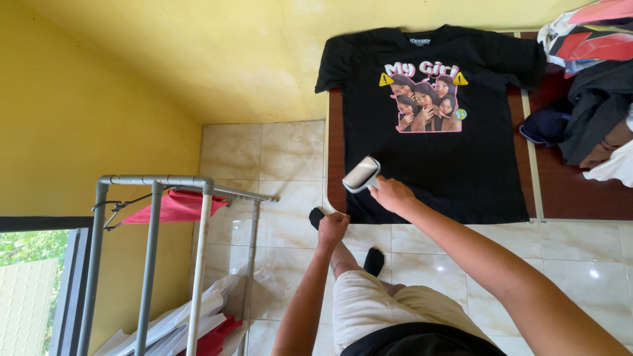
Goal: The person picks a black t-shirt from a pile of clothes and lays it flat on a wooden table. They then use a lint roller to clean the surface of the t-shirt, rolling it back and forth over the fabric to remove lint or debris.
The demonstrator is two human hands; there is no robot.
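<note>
Nearest the camera, the left hand is clenched in a fist, its grip grasping nothing visible, near the bottom hem of a black printed t-shirt. Just beyond it, the right hand holds a lint roller by its handle, the roller head resting on the shirt's lower left corner. That shirt lies flat on a brown tabletop, beside piled clothes. A grey clothes rack stands to the left.

A dark brown table bears a spread black T-shirt beside heaped clothes.
</note>
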